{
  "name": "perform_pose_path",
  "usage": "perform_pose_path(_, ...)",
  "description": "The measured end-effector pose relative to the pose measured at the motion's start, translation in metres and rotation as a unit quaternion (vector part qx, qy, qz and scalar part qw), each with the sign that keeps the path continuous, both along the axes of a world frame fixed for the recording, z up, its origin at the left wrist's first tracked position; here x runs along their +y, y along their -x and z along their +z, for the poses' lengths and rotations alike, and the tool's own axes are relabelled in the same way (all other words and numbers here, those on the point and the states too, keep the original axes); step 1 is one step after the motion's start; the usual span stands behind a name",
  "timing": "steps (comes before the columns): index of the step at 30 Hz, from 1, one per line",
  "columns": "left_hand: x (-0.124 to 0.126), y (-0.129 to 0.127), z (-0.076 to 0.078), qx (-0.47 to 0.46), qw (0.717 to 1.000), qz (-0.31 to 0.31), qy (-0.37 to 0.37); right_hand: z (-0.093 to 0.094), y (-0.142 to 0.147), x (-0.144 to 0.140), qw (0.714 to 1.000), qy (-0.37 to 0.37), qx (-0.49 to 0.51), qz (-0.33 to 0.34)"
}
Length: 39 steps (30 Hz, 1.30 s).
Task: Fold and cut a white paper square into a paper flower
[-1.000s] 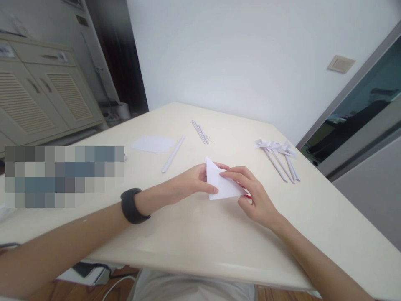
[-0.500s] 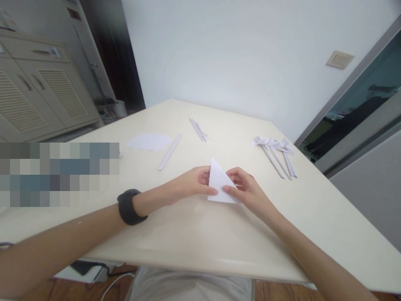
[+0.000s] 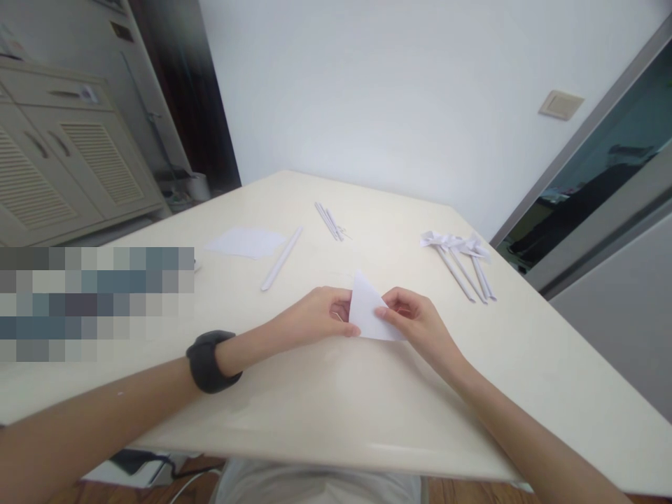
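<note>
A white paper folded into a triangle (image 3: 369, 313) stands tilted just above the cream table (image 3: 336, 399). My left hand (image 3: 315, 316) pinches its left edge, thumb in front. My right hand (image 3: 417, 323) pinches its right side near the middle. A black band sits on my left wrist (image 3: 208, 360). Both hands meet over the table's centre.
A flat white sheet (image 3: 246, 241) and a rolled paper stick (image 3: 282, 258) lie to the left. Thin sticks (image 3: 328, 220) lie further back. Several paper pinwheels on sticks (image 3: 462, 259) lie at the right. A cabinet (image 3: 63, 161) stands beyond the table's left edge.
The paper triangle has been lifted off the table and folded narrower between both hands. My right hand moved from its lower right corner to its middle edge.
</note>
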<state>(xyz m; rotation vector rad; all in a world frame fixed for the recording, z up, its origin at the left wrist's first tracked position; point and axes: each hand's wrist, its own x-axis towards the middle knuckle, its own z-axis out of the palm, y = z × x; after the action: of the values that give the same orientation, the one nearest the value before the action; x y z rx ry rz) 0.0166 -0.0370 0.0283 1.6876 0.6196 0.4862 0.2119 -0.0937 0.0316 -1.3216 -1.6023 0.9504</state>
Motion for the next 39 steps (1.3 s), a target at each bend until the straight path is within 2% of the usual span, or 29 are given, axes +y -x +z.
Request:
perform_pose_path(5,0.0,0.0,0.0,0.007,1.0,0.008,-0.017,0.001,0.0,0.0,1.0,-0.011,-0.019,-0.019)
perform_pose_path(11,-0.002,-0.001,0.003,0.035,0.997,0.031,-0.065,0.006,0.002,-0.002,1.0,0.009,-0.023,-0.004)
perform_pose_path(16,-0.003,-0.001,0.009,0.041,0.995,0.034,-0.084,0.0,0.002,-0.002,1.0,0.0,-0.025,0.008)
perform_pose_path(24,0.0,-0.002,0.004,0.006,0.994,0.065,-0.092,-0.007,0.002,0.001,0.999,-0.002,-0.027,0.028)
perform_pose_path(31,-0.007,-0.001,0.021,0.034,0.991,0.06,-0.116,-0.007,0.004,0.0,0.999,-0.018,-0.016,0.039)
perform_pose_path(34,-0.009,-0.001,0.024,0.046,0.987,0.082,-0.129,-0.005,0.003,-0.001,0.999,-0.014,-0.01,0.03)
perform_pose_path(39,-0.009,-0.001,0.02,0.061,0.983,0.098,-0.141,-0.002,0.001,-0.002,1.0,-0.025,0.007,0.0)
